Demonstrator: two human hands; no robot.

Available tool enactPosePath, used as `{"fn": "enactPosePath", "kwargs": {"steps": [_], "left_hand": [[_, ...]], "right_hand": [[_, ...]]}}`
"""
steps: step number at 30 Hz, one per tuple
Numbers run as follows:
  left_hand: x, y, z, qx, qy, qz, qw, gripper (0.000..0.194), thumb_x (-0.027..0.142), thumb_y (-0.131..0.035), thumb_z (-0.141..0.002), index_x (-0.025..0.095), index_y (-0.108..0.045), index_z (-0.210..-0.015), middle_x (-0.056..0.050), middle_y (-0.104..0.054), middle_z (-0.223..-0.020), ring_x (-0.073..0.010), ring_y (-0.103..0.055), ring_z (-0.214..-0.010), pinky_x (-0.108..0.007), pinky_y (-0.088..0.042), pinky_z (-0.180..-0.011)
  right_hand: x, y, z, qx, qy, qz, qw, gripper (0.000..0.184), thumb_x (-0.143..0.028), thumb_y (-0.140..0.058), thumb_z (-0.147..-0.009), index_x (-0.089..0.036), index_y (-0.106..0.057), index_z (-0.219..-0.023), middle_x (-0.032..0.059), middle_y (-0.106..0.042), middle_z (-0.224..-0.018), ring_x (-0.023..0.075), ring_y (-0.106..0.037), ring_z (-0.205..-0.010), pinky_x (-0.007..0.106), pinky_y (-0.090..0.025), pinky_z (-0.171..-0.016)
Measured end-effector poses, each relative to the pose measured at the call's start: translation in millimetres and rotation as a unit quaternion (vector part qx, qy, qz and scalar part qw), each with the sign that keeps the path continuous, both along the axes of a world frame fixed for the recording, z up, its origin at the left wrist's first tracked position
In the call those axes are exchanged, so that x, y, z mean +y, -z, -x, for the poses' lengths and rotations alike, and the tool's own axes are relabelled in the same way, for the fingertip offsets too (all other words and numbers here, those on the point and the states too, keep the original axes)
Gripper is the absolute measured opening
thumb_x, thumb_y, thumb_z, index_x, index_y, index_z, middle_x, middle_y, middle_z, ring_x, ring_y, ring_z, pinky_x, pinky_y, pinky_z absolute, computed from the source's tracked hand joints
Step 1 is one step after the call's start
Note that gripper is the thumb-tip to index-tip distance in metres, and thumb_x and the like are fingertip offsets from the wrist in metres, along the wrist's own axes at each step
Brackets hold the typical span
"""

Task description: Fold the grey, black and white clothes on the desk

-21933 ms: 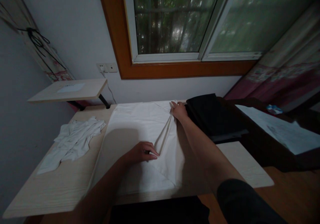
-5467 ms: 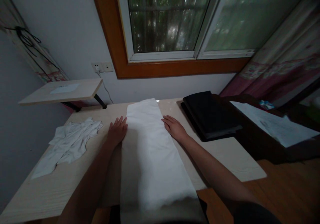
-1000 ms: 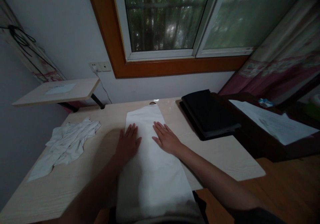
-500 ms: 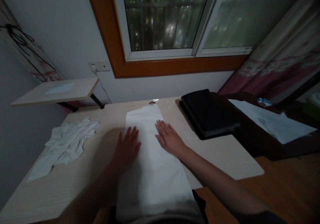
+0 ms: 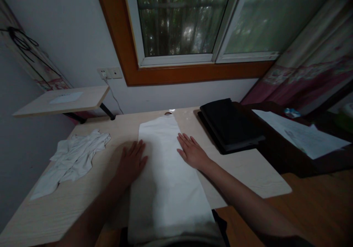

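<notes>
A long piece of white cloth (image 5: 168,180), perhaps a folded garment, lies flat down the middle of the desk, its near end hanging over the front edge toward me. At its left edge rests my left hand (image 5: 132,162), palm down with fingers extended. My right hand (image 5: 192,152) lies flat along the opposite edge, its fingertips on the cloth and its thumb apart. Neither hand grasps anything. Off to the left is a crumpled white garment (image 5: 74,156) on the desk.
The pale wooden desk (image 5: 248,177) carries a black folder-like stack (image 5: 230,125) at right. A small raised shelf (image 5: 91,99) with a paper (image 5: 66,97) stands at back left. Beyond the desk's right side, a sheet (image 5: 300,133) lies on a dark surface. A window (image 5: 182,22) is behind.
Both hands have slid outward: the left one leftward and the right one slightly rightward, to the edges of the cloth. The cloth itself looks unmoved.
</notes>
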State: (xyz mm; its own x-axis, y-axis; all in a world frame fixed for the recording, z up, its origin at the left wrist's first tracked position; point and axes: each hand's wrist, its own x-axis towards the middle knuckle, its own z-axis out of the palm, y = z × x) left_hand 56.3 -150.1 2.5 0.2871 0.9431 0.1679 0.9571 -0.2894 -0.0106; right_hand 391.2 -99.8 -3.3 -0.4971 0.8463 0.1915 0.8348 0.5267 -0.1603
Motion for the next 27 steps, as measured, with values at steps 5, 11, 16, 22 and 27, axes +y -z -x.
{"fn": "enactPosePath", "kwargs": {"steps": [5, 11, 16, 22, 27], "left_hand": [[-1, 5.4, 40, -0.013, -0.029, -0.035, 0.999, 0.055, 0.039, -0.033, -0.105, 0.023, -0.042, -0.157, -0.01, -0.038, -0.165, -0.0338, -0.03, -0.154, -0.066, -0.026, -0.122], [-18, -0.1, 53, -0.044, 0.128, -0.013, 0.991, 0.049, 0.034, -0.038, -0.105, 0.029, -0.049, -0.153, -0.005, -0.043, -0.163, -0.0262, -0.031, -0.155, -0.054, -0.032, -0.125], [-32, -12.7, 50, -0.036, 0.24, 0.035, 0.97, 0.045, 0.036, -0.046, -0.104, 0.036, -0.055, -0.148, 0.002, -0.048, -0.159, -0.0242, -0.031, -0.154, -0.049, -0.035, -0.125], [-25, -8.0, 50, -0.034, 0.205, 0.024, 0.978, 0.047, 0.034, -0.042, -0.105, 0.036, -0.05, -0.151, 0.002, -0.054, -0.155, -0.0232, -0.037, -0.152, -0.053, -0.03, -0.126], [-7, -12.5, 45, -0.037, 0.165, 0.02, 0.985, 0.043, 0.036, -0.039, -0.106, 0.037, -0.057, -0.145, 0.002, -0.061, -0.147, -0.0213, -0.042, -0.148, -0.055, -0.019, -0.129]], "right_hand": [[3, -1.0, -27, -0.013, 0.059, 0.005, 0.998, 0.062, -0.047, -0.035, -0.107, -0.018, -0.034, -0.162, 0.01, -0.031, -0.167, 0.0305, -0.026, -0.156, 0.056, -0.024, -0.126], [-18, -10.5, -37, 0.002, 0.001, -0.003, 1.0, 0.049, -0.044, -0.042, -0.107, -0.037, -0.046, -0.154, 0.0006, -0.039, -0.164, 0.0304, -0.033, -0.153, 0.059, -0.026, -0.124], [-29, -11.2, -40, -0.005, -0.035, 0.001, 0.999, 0.042, -0.047, -0.049, -0.105, -0.043, -0.057, -0.146, -0.0013, -0.042, -0.162, 0.0325, -0.033, -0.152, 0.061, -0.025, -0.124], [-23, -12.5, -37, -0.008, -0.026, 0.0, 1.0, 0.039, -0.046, -0.046, -0.106, -0.043, -0.061, -0.142, -0.0021, -0.044, -0.161, 0.0329, -0.034, -0.152, 0.06, -0.026, -0.123], [-9, -15.6, -30, -0.014, -0.015, -0.006, 1.0, 0.04, -0.046, -0.045, -0.106, -0.042, -0.06, -0.143, -0.0014, -0.045, -0.161, 0.0345, -0.034, -0.15, 0.061, -0.027, -0.122]]}}
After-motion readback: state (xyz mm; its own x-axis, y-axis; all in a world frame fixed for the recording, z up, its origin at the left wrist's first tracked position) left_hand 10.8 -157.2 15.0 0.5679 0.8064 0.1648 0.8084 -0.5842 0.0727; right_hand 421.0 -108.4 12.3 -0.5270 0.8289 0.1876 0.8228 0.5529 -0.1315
